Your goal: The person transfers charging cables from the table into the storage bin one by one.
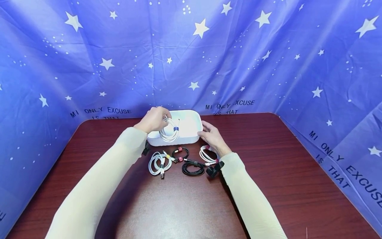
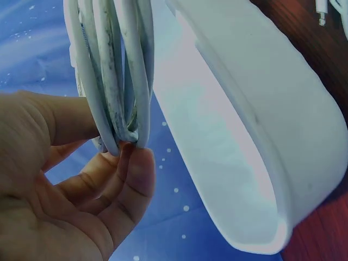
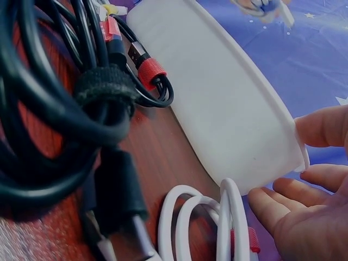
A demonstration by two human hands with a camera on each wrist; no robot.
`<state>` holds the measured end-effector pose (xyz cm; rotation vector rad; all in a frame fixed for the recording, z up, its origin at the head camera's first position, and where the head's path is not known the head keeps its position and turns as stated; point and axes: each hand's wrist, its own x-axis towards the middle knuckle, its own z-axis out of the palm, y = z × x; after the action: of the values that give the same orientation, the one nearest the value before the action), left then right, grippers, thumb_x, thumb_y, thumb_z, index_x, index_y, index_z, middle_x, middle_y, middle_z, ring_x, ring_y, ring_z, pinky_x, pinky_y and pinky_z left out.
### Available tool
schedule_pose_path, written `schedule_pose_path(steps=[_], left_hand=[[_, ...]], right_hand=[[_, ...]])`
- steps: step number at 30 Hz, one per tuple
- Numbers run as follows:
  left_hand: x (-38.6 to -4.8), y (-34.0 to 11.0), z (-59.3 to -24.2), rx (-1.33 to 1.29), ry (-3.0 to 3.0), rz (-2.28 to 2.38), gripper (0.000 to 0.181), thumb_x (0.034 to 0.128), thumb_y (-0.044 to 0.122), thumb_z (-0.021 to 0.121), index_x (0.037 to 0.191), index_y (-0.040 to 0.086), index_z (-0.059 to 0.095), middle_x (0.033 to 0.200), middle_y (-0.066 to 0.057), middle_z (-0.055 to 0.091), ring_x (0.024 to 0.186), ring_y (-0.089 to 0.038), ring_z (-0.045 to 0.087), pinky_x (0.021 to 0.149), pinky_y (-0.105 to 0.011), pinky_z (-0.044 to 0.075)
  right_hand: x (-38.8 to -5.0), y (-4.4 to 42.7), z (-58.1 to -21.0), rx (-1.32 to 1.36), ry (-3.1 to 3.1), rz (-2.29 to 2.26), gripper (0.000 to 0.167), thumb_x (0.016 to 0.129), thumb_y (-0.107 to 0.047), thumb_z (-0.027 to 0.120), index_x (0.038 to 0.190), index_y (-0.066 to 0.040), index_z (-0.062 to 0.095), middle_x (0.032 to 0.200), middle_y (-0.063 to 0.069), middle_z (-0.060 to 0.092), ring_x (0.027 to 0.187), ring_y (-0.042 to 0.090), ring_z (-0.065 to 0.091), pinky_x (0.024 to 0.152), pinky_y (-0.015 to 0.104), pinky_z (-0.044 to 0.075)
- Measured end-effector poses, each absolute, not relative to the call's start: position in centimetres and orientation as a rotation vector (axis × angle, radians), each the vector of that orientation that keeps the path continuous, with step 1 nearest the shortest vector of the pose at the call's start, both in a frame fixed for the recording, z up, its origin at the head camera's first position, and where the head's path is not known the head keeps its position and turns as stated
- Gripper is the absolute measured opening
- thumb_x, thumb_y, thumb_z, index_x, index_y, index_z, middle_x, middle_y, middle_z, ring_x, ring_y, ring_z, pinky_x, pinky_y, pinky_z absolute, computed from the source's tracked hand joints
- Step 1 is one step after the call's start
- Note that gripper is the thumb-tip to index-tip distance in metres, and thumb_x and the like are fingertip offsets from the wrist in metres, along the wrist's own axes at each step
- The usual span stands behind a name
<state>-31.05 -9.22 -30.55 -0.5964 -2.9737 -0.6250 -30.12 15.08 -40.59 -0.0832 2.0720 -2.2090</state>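
A coiled white cable with a blue strap hangs from my left hand, pinched between thumb and fingers at the coil's upper part. That coil is held over the left part of a white box; its lower loops overlap the front wall in the head view. At the box's right end is my right hand. The right wrist view shows its fingers and thumb gripping the end wall around the rim.
In front of the box lie a pale coiled cable, a small black cable with red straps, a black coiled cable and a white cable with a red strap. A starry blue curtain borders the brown table.
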Motion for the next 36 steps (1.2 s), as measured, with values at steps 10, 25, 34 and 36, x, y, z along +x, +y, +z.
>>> schedule_pose_path(steps=[10,25,34,36], left_hand=[[-32.9,-7.4,-30.8,-0.567,-2.978,-0.668,0.024,0.0797,0.004,0.065,0.103,0.008,0.071,0.104,-0.011,0.067,0.094,-0.029,0.058,0.088,-0.047,0.045],[-35.7,-5.3,-32.1,-0.424,-2.971,-0.757,0.025,0.0816,0.003,0.06,0.104,0.008,0.07,0.114,-0.012,0.065,0.106,-0.031,0.056,0.097,-0.046,0.041],[-36.9,-5.4,-33.8,-0.536,-2.961,-0.804,0.024,0.0827,0.004,0.062,0.105,0.007,0.07,0.107,-0.012,0.065,0.096,-0.028,0.057,0.088,-0.042,0.046],[-37.1,-5.4,-34.0,-0.551,-2.967,-0.813,0.024,0.082,0.004,0.062,0.105,0.007,0.069,0.106,-0.013,0.064,0.094,-0.027,0.057,0.086,-0.041,0.048]], right_hand=[[-30.3,15.2,-40.7,-0.085,2.083,-2.187,0.067,0.089,0.005,0.055,0.149,-0.004,0.028,0.146,0.019,0.039,0.129,0.027,0.044,0.102,0.032,0.041],[-30.3,15.3,-40.6,-0.102,2.062,-2.218,0.066,0.088,0.008,0.055,0.148,-0.001,0.029,0.143,0.02,0.042,0.126,0.028,0.046,0.102,0.034,0.041],[-30.0,15.2,-40.4,-0.115,2.068,-2.206,0.066,0.088,0.008,0.054,0.148,0.001,0.026,0.144,0.023,0.04,0.128,0.033,0.044,0.104,0.037,0.04],[-30.0,15.3,-40.5,-0.124,2.07,-2.206,0.066,0.088,0.008,0.054,0.148,0.001,0.026,0.144,0.024,0.04,0.129,0.034,0.043,0.104,0.038,0.039]])
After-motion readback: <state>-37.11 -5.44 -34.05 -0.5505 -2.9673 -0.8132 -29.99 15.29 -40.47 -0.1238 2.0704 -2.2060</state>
